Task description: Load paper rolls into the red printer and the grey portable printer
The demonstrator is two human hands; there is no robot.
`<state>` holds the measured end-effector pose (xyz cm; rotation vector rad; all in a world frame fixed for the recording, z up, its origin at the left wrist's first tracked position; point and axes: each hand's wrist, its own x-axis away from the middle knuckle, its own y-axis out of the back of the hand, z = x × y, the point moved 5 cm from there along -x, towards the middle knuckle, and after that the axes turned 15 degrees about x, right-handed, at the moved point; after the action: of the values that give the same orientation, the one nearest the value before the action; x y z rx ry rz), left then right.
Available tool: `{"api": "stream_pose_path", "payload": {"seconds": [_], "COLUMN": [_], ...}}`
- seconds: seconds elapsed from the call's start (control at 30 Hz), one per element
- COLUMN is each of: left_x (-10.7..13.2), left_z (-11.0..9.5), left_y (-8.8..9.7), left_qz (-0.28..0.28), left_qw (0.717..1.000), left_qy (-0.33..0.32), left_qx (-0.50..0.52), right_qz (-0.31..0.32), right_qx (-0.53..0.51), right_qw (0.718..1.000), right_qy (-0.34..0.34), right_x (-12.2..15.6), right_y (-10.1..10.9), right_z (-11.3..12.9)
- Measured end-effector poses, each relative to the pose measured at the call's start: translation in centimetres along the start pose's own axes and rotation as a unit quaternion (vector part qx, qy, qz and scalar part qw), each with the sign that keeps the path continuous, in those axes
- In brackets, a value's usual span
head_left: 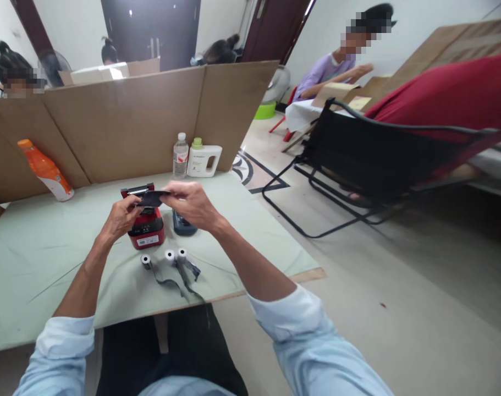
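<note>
A thin, dark flat piece (152, 198) is stretched between my two hands above the table. My left hand (123, 215) pinches its left end, and my right hand (194, 204) pinches its right end. Directly below stands a red and black machine (146, 235) that looks like a small label printer, its lid raised and partly hidden by my hands. Beside it, under my right hand, sits a dark grey device (185, 225). Nearer to me are three small rolls with white ends (170, 256), with loose dark strips (184, 280) trailing towards the table edge.
A cardboard partition (130, 126) lines the back of the pale-covered table (234, 231). Against it stand an orange bottle (48, 170), a clear water bottle (180, 157) and a white jug (204, 161). At right are a black folding chair (357, 148) and a seated person (322, 74).
</note>
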<state>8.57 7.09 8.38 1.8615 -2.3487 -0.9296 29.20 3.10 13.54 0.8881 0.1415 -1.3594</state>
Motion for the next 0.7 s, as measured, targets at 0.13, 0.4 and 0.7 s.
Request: {"api": "stream_pose_path", "payload": {"seconds": [0.13, 0.4, 0.7], "left_x": [0.8, 3.2, 4.6], "left_z": [-3.9, -5.0, -3.4], "left_y": [-5.2, -15.5, -16.9], "left_qz": [0.125, 0.33, 0.39], "left_qw": [0.991, 0.931, 0.881], "left_qy": [-0.053, -0.092, -0.055], "left_qx": [-0.01, -0.128, -0.261], "right_qz": [0.012, 0.059, 0.115], "right_qx": [-0.001, 0.022, -0.003], "right_qw": [0.993, 0.959, 0.946], "right_qy": [-0.12, -0.276, -0.304], "right_x": [7.9, 19.6, 23.4], "right_y": [3.9, 5.5, 2.2], "right_z": [-1.1, -5.8, -7.4]}}
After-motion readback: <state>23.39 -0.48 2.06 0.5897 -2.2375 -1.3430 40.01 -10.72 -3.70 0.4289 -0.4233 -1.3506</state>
